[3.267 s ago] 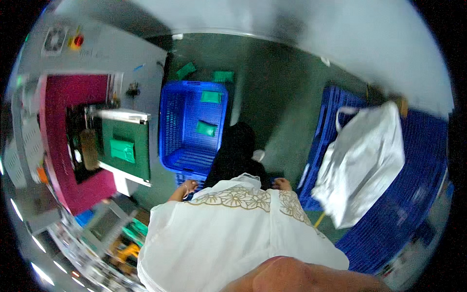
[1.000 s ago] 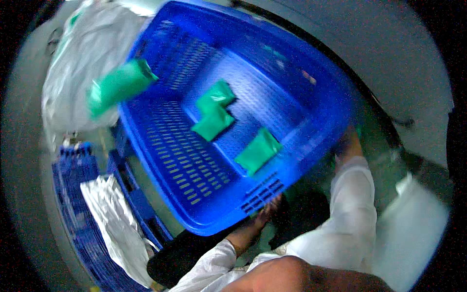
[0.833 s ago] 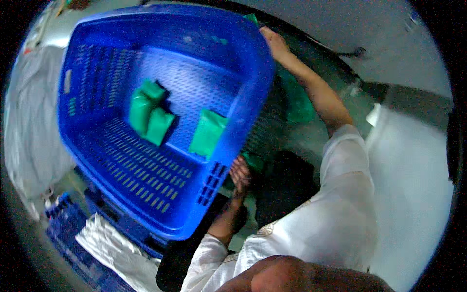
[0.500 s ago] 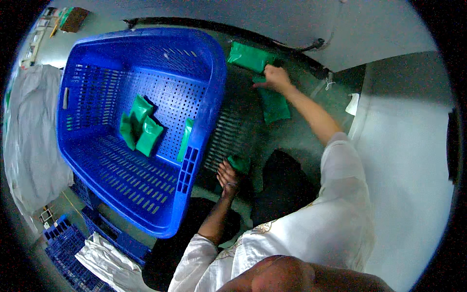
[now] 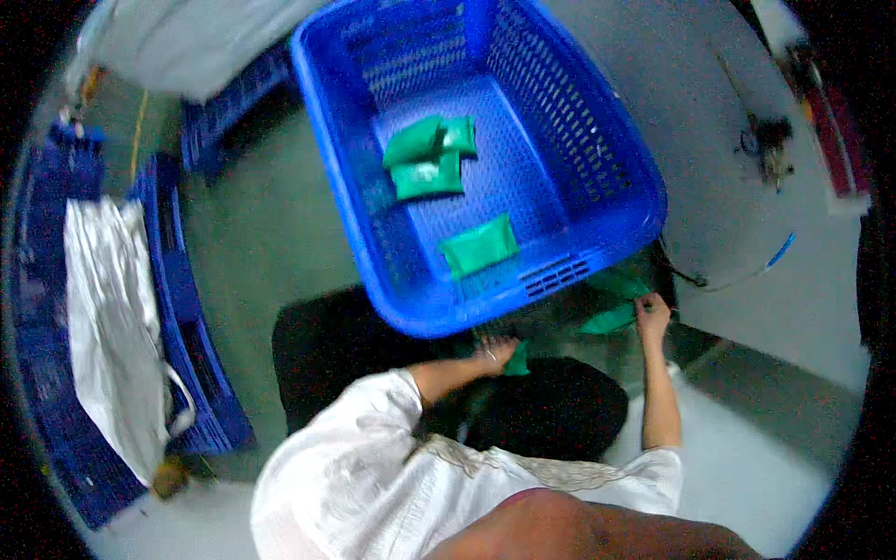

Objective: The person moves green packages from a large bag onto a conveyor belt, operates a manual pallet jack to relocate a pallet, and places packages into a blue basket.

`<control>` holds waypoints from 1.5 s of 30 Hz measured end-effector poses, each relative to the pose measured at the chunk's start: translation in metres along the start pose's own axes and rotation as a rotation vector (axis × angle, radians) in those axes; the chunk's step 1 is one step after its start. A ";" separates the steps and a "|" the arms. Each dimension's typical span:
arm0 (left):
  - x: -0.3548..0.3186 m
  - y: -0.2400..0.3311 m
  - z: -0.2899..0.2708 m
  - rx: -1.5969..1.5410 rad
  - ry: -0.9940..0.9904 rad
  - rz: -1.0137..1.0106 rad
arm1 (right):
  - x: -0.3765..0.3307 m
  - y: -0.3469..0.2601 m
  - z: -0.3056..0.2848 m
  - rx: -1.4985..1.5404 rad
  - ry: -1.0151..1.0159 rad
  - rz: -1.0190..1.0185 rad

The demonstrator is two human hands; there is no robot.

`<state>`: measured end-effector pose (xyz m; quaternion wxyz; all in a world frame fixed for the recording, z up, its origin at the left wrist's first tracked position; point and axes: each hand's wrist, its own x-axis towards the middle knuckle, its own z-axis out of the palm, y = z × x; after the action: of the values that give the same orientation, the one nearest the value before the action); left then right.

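My left hand (image 5: 497, 355) is low in front of the blue crate, its fingers closed round a small green packet (image 5: 519, 358) that shows only in part. Off to the right, by the crate's near corner, my right hand (image 5: 653, 315) has its fingers pinched at the end of another shiny green packet (image 5: 609, 320). Just beyond it lies one more green packet (image 5: 619, 282), partly in shadow. Inside the blue plastic crate (image 5: 411, 319) three packets (image 5: 427, 175) are bunched on the far left side of its floor. A separate green packet (image 5: 480, 245) rests close to the near wall.
A white wall (image 5: 747, 243) rises on the right, with a cable (image 5: 747, 277) along it. Blue pallets (image 5: 191, 345) stand at the left, a folded white sack (image 5: 112, 317) on them. My dark-clothed knees (image 5: 560, 406) are right below the crate.
The view has swung, so the crate now appears higher and farther right. My right hand has closed on a packet's end; my left still holds its packet.
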<state>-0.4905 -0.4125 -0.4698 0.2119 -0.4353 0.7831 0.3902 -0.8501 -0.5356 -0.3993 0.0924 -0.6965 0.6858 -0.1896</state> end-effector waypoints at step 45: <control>-0.657 -0.479 -0.493 -1.789 0.742 -0.946 | 0.504 -0.919 -0.038 0.728 -0.994 0.793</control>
<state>0.2677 -0.6174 0.0660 -0.3046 -0.7820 -0.0186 0.5435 -0.0258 -0.9910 0.0623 0.6801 -0.3248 0.6570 -0.0193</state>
